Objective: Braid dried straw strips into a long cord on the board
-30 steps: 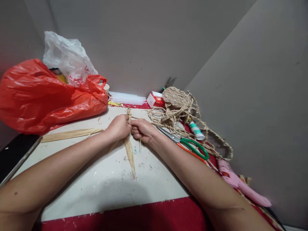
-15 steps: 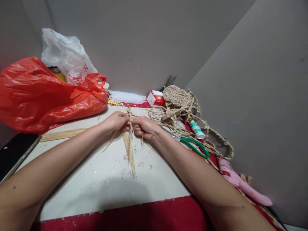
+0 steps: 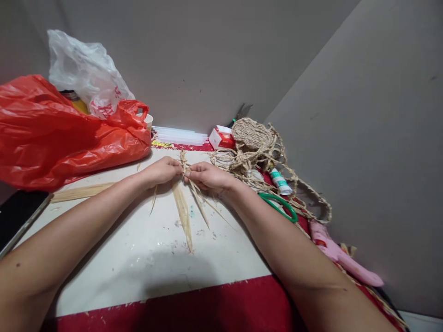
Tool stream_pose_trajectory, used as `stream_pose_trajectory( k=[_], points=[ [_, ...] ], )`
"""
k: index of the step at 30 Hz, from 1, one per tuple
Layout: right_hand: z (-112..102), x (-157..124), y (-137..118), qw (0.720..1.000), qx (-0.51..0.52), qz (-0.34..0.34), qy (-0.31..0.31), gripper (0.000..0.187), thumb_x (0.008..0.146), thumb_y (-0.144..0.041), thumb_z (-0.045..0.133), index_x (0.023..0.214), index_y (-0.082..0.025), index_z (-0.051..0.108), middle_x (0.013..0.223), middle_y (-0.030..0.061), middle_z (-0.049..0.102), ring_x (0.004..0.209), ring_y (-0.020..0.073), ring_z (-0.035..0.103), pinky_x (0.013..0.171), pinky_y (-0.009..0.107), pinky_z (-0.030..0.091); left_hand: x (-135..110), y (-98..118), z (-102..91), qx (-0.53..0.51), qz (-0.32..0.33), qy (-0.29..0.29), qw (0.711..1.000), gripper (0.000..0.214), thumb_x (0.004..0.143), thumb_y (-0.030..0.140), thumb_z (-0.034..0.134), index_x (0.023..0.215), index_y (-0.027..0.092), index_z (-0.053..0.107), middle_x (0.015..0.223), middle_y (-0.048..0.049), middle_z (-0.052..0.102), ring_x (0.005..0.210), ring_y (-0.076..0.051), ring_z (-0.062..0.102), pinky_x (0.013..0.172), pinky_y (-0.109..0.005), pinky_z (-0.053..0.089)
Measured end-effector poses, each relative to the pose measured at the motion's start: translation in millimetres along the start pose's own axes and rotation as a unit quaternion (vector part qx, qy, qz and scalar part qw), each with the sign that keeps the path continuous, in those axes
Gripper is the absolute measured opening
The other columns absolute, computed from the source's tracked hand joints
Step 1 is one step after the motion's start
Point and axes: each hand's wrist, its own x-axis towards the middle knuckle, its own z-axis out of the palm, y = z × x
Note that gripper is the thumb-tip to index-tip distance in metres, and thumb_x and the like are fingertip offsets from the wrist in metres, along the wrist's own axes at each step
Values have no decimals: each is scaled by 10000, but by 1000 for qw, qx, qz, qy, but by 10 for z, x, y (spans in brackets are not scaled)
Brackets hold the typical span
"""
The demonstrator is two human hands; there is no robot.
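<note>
Both hands meet at a small braid of dry straw-coloured leaf strips (image 3: 182, 216) over the white board (image 3: 155, 276). My left hand (image 3: 162, 171) pinches the braid from the left, its fingers closed. From the right, my right hand (image 3: 205, 176) grips strips at the same spot between thumb and curled fingers. The knotted upper end of the braid (image 3: 183, 157) sticks out beyond the fingertips. Below the hands, one wide strip hangs toward me, with narrower ones fanning to either side. Exactly which strip each finger holds is hidden.
A red plastic bag (image 3: 76, 143) fills the left, with a white bag (image 3: 85, 69) behind. Coiled braided rope (image 3: 254, 136) lies right, near green-handled scissors (image 3: 278, 205) and a pink glue gun (image 3: 342, 253). Clear glue sticks (image 3: 180, 135) and a red-white box (image 3: 222, 137) line the back.
My right hand has loosened from a tight fist, its fingers now straighter. The strips below the braid have spread apart, with narrow ones swung to the right. The view has shifted slightly.
</note>
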Motion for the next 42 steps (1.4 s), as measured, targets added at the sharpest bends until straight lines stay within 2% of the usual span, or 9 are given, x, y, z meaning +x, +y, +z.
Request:
stream_pose_trajectory(
  k=[7, 15, 19, 25, 30, 34, 36, 40, 42],
  points=[
    [71, -21, -72, 956, -276, -58, 83, 170, 775, -214, 464, 665, -131, 564, 494, -52, 416, 460, 67, 333, 478, 202, 266, 18, -64, 10, 23, -15, 0, 1000, 216, 735, 274, 577, 568, 170, 490, 423, 49, 345, 316, -45, 231, 361, -231, 100],
    [97, 0, -69, 909, -392, -98, 100, 191, 803, -198, 443, 665, -135, 559, 568, -17, 475, 555, 96, 382, 542, 212, 278, 0, 11, 23, -93, -105, -55, 989, 198, 712, 205, 537, 534, 175, 456, 384, 67, 244, 315, -41, 166, 363, -219, 79],
    [83, -11, -77, 889, -432, -112, 99, 200, 815, -201, 442, 692, -134, 584, 631, 21, 551, 595, 113, 421, 564, 222, 286, 11, 7, 29, -120, -101, -47, 986, 161, 690, 187, 524, 536, 166, 482, 375, 74, 222, 317, -34, 138, 373, -220, 58],
    [-11, -83, -135, 890, -437, -89, 92, 211, 811, -225, 455, 678, -132, 590, 635, 28, 553, 582, 115, 415, 547, 231, 282, 11, -35, 75, -77, -74, 4, 994, 171, 677, 186, 534, 511, 167, 495, 334, 69, 249, 296, -46, 173, 360, -234, 82],
    [102, -138, -223, 944, -312, -50, 93, 206, 795, -190, 447, 644, -136, 577, 547, -10, 496, 518, 98, 397, 512, 216, 295, -8, -38, 81, -89, -58, 3, 994, 166, 680, 175, 519, 515, 157, 519, 356, 67, 280, 300, -44, 187, 353, -236, 94],
    [259, -136, -182, 971, -221, -4, 95, 197, 803, -190, 438, 641, -155, 544, 412, -42, 442, 367, 81, 360, 427, 213, 266, -28, -17, 91, -142, -56, 3, 988, 234, 671, 154, 512, 462, 172, 409, 374, 70, 269, 311, -36, 177, 356, -227, 90],
    [307, -124, -126, 972, -215, 8, 99, 206, 796, -188, 442, 601, -169, 506, 376, -30, 461, 334, 93, 395, 402, 215, 272, -38, -6, 104, -171, -61, 5, 983, 264, 673, 158, 516, 464, 181, 357, 380, 75, 259, 317, -33, 163, 359, -223, 76],
    [360, -141, -80, 957, -270, -28, 102, 252, 781, -156, 436, 532, -174, 475, 400, 5, 526, 361, 103, 451, 417, 215, 304, -43, -22, 126, -195, -49, 1, 980, 269, 678, 179, 544, 478, 183, 364, 384, 80, 257, 323, -30, 161, 354, -218, 75],
    [375, -194, -132, 950, -301, -43, 72, 255, 777, -142, 432, 529, -169, 486, 425, 11, 548, 376, 98, 456, 429, 213, 313, -39, -42, 125, -193, -39, -6, 980, 281, 673, 165, 556, 471, 182, 361, 376, 79, 257, 319, -29, 166, 350, -215, 84]
  ],
)
